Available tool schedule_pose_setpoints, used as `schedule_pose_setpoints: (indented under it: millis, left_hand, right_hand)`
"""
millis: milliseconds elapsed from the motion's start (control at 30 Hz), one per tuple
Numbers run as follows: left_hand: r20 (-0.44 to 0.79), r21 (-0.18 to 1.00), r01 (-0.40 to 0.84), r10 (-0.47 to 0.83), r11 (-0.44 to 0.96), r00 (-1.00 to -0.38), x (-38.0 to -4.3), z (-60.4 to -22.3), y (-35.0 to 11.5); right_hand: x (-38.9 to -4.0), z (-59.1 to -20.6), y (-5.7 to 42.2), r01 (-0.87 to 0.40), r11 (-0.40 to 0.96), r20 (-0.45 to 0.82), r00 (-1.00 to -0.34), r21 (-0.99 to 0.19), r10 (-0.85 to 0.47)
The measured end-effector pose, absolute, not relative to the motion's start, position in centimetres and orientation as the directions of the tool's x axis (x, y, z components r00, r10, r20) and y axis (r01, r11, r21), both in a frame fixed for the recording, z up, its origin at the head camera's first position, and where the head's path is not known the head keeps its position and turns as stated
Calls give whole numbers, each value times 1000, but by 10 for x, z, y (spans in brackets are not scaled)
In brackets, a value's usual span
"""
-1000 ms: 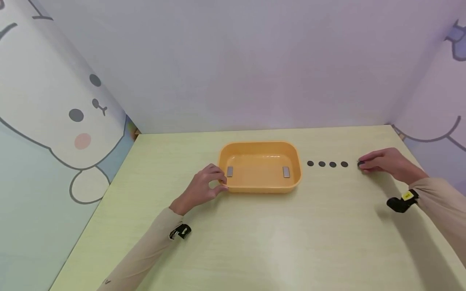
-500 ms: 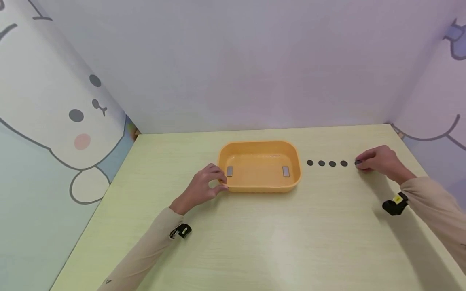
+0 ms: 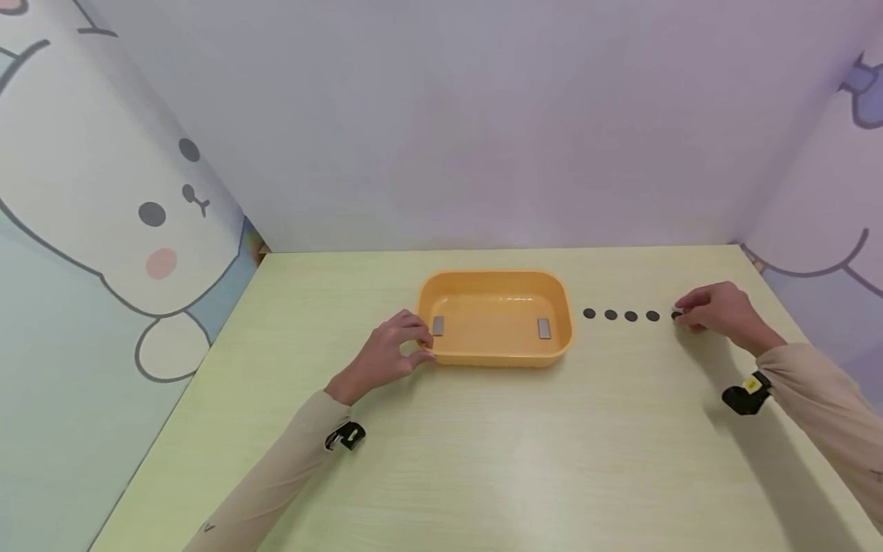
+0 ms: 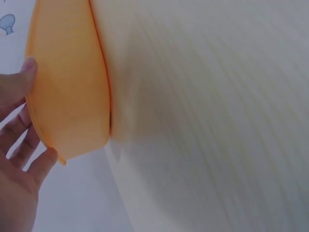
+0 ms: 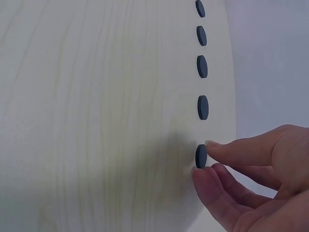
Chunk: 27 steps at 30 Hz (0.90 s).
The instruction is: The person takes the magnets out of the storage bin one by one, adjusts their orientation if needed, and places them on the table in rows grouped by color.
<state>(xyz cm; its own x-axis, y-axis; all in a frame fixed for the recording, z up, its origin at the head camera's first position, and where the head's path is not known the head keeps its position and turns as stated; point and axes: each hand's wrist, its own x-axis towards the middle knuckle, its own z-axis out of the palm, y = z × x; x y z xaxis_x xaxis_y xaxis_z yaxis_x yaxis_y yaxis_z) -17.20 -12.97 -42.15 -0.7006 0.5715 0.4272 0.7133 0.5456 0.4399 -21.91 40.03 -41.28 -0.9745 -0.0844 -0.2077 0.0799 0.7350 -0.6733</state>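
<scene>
My left hand (image 3: pixel 386 351) holds the near left corner of a shallow orange tray (image 3: pixel 497 360), fingers over the rim. In the left wrist view, fingertips and thumb meet the rim of the same tray (image 4: pixel 72 87). Far to the right, my right hand (image 3: pixel 724 313) pinches a small round black disc (image 5: pixel 201 156) between thumb and index finger, low at the table. This disc stands at the right end of a straight row of black discs (image 3: pixel 631 316) that lie flat beside the tray.
Inside the tray lie two grey rectangular pieces, one left (image 3: pixel 438 326) and one right (image 3: pixel 544 329). The pale wood table (image 3: pixel 510 460) ends at a plain wall (image 3: pixel 483 138) behind. Cartoon-printed panels (image 3: pixel 103 192) flank it.
My right hand has moved slightly left with its disc, bringing it closer to the row's end. The left hand stays at the tray. The head view has shifted a little.
</scene>
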Motion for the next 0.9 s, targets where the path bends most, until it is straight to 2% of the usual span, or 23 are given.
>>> schedule_pose_setpoints:
  millis: [567,900]
  left_hand:
    - [414,437,708,575,555,-706,-172,-420,-132]
    - [431,385,743,606,547,-669,-171,-417,-133]
  right_hand:
    - [-210,-389,382,-22,661,-143,-971,-750,-194]
    - [-208,-372,363,-25,657,-170,-958,-754,-231]
